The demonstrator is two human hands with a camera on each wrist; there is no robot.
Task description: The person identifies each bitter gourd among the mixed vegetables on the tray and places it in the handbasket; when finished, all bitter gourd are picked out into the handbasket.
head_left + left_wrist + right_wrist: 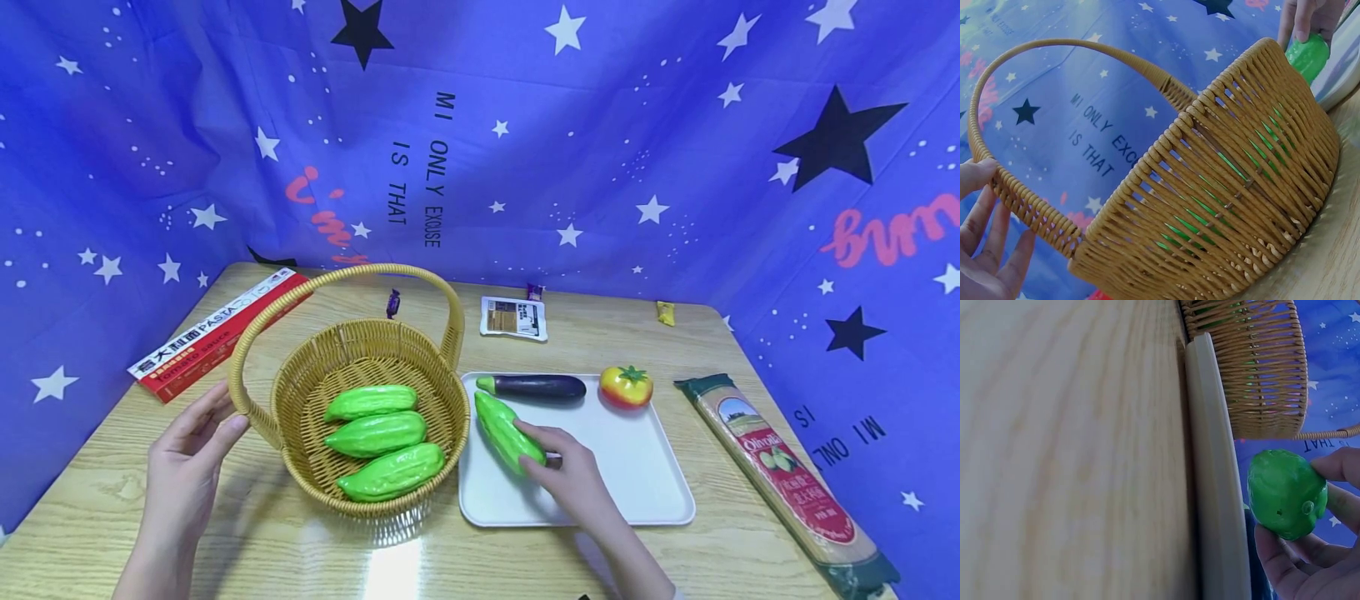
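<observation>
Your right grip [573,475] is curling round a green gourd [508,432] lying on the white tray [645,475], just beside the basket [300,433]. Your left grip [187,454] is open, fingers touching the basket handle [238,392]. Three gourds [378,433] are sitting in the basket on the desk [247,542].

Bright, even lighting; glare patch on bench [393,571] at bottom centre; wide-angle bowing at edges; right wrist view blurred.
</observation>
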